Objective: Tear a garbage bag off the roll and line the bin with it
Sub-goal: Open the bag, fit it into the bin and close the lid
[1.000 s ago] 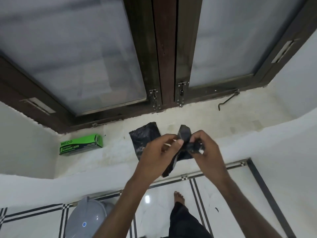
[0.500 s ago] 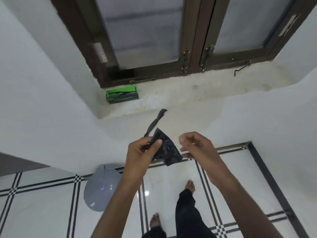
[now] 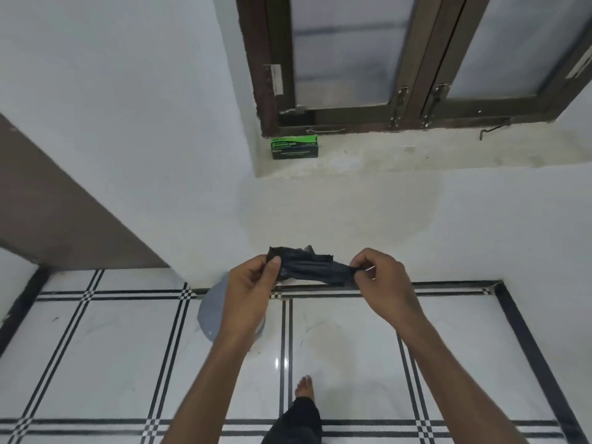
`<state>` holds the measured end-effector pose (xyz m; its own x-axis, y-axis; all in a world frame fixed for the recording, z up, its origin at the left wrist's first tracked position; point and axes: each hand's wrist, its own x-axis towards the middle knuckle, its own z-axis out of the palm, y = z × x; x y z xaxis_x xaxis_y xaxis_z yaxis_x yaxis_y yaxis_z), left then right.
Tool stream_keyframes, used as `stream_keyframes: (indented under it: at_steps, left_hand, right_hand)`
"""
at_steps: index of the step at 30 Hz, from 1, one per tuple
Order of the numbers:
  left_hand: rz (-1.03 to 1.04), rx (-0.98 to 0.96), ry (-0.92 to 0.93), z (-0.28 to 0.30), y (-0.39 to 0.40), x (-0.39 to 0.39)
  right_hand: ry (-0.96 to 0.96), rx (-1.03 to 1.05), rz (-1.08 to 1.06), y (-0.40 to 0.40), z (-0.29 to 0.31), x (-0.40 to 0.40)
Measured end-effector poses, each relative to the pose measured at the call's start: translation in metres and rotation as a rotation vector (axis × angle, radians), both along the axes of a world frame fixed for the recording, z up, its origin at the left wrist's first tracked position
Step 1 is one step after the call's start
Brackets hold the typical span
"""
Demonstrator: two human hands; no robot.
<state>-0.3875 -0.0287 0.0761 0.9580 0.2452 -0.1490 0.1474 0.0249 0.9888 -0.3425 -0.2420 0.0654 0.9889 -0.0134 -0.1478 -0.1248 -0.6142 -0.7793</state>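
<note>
A folded black garbage bag (image 3: 312, 267) is stretched level between both hands in front of the white wall. My left hand (image 3: 253, 291) pinches its left end, my right hand (image 3: 382, 278) pinches its right end. The grey bin (image 3: 209, 310) stands on the floor against the wall, mostly hidden behind my left hand and forearm. A green box of garbage bags (image 3: 294, 147) lies at the left end of the window sill (image 3: 416, 155), well above the hands.
A dark-framed window (image 3: 413, 100) with a hanging hook closes off the sill. The white tiled floor (image 3: 128, 357) has black stripes. My bare foot (image 3: 304, 387) and dark trouser leg are below the hands. A brown surface (image 3: 48, 213) fills the left.
I have stepped back from the sill and the view has shifted left. My right hand has taken hold of the bag again, and both hands have pulled it out sideways.
</note>
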Motion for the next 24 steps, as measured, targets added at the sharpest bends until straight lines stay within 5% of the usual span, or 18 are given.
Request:
stream_keyframes:
  at_steps: [6,13,24]
  left_hand:
    - [0.124,0.201,0.015,-0.003,0.028,-0.083]
    - [0.088,0.278,-0.025,0.009,0.051,-0.117]
    - [0.248,0.368,0.020,-0.025,0.164,-0.140]
  right_hand:
    - [-0.132,0.040,-0.012,0.015,-0.008,-0.054]
    - [-0.142,0.023,0.612,0.080,0.009,-0.090]
    - [0.003,0.151,0.433,0.183,-0.012,-0.102]
